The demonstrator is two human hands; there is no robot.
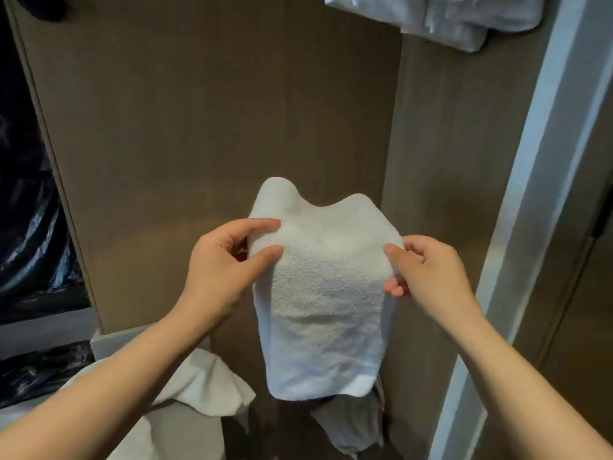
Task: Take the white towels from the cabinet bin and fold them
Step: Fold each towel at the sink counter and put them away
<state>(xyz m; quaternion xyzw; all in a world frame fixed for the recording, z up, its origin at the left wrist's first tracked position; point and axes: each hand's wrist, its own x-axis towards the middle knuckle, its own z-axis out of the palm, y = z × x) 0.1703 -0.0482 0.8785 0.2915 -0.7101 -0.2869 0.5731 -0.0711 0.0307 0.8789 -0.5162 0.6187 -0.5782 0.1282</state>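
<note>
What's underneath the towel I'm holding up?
Below the white towel a crumpled grey cloth shows; its top is covered. Behind is the brown cabinet wall.

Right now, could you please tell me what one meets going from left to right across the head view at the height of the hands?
Black plastic → left hand → white towel, pinched by both hands → right hand → white frame.

My arms reach out in front. My left hand [219, 260] and right hand [428, 270] each pinch a side of the towel [325, 293].
</note>
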